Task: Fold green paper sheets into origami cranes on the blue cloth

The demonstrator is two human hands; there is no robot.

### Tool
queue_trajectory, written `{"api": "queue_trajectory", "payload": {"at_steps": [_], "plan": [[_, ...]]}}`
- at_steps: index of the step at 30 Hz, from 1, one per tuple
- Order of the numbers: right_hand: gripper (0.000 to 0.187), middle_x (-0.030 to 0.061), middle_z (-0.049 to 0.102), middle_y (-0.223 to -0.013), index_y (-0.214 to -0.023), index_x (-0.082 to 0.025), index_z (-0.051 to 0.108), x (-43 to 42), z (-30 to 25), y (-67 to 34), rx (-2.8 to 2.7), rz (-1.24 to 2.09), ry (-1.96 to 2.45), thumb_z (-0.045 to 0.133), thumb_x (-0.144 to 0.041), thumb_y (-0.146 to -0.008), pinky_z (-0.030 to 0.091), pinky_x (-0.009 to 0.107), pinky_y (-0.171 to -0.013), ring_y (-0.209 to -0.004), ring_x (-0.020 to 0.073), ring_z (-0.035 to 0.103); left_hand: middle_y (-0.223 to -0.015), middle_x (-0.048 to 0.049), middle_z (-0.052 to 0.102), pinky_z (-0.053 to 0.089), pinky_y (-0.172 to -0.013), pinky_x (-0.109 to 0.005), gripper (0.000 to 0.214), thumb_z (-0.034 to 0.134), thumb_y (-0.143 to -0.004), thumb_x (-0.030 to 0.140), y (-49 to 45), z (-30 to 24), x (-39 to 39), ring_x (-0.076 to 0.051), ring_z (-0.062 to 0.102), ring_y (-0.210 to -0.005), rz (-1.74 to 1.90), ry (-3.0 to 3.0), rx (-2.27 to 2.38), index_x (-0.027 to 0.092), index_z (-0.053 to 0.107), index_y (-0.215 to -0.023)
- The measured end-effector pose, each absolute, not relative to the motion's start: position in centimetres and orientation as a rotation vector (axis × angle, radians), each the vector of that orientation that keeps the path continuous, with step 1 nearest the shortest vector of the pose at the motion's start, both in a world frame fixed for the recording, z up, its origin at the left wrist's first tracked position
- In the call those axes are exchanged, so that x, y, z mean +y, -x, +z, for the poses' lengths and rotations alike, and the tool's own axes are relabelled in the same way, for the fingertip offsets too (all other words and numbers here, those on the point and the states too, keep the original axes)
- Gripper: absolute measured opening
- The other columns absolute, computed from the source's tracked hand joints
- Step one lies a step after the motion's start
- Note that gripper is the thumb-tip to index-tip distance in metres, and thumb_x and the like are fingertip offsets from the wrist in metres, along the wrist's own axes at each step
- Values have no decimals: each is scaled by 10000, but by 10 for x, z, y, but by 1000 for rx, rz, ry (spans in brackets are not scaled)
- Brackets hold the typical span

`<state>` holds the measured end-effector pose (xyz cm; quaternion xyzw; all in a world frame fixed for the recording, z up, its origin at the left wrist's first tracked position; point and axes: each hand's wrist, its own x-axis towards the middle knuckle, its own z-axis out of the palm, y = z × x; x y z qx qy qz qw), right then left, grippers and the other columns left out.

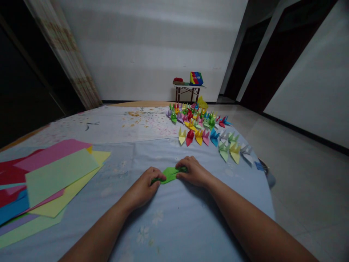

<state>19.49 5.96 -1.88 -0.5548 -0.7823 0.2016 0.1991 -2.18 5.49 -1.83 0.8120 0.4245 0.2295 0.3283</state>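
A folded piece of green origami paper (170, 174) lies between my two hands, low over the blue tablecloth. My left hand (147, 185) pinches its left end between thumb and fingers. At the opposite end, my right hand (193, 171) grips it the same way, thumb on the near side and fingers on the far side. The middle of the paper shows a fold line running along it; both ends are partly hidden by my fingers. Beyond my right hand stand several folded paper cranes, among them a red crane (190, 138) and a yellow crane (235, 153).
Loose coloured sheets (62, 171) overlap in a pile at the left. More paper cranes (196, 116) crowd the far right of the table. The floral tablecloth (152, 222) covers the rounded tabletop. A small table (189, 86) with a colourful box (196, 78) stands by the wall.
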Motion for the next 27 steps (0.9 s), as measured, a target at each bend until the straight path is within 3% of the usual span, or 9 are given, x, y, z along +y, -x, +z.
{"api": "queue_trajectory", "payload": {"at_steps": [5,10,14,18,23,27], "plan": [[339,71,562,-953,-1064,-201,576,58,-22,-195,-2231,499,1444,619,-306,-745,333,316,-822,-931,196,443,-895,-43,572,426,-839,-331,192,451,-757,196,18,-19,53,-182,539,-889,705,-2124,1204,192,607,-870],[375,65,585,-885,-1095,-187,554,58,-22,-194,-2280,453,1451,612,-316,-747,351,290,-766,-861,186,478,-873,-43,582,417,-803,-328,174,450,-808,291,12,-11,45,-193,537,-867,941,-2272,1393,200,588,-864],[429,54,606,-831,-1144,-185,519,56,-19,-191,-2207,486,1558,591,-349,-754,359,254,-685,-781,168,520,-756,-11,599,426,-662,-269,208,413,-834,331,6,-7,35,-164,566,-703,781,-2280,1437,210,575,-786],[615,36,630,-777,-1231,-182,445,47,-11,-183,-2199,659,1529,620,-449,-705,354,227,-595,-689,154,556,-879,-33,628,439,-685,-281,204,443,-821,327,1,-12,32,-170,593,-728,686,-2220,1450,204,561,-933],[359,1,625,-678,-1133,-186,543,42,-9,-179,-2231,925,1353,466,-366,-833,338,197,-516,-563,104,531,-998,-77,598,424,-834,-355,285,468,-810,355,2,-22,35,-224,557,-943,777,-2260,1468,185,525,-1032],[269,13,613,-718,-1030,-184,617,48,-15,-185,-2234,744,1332,469,-180,-804,379,214,-609,-634,111,520,-1035,-74,576,398,-889,-389,282,508,-787,323,4,-27,37,-228,522,-999,791,-2327,1379,203,519,-1042]]}}
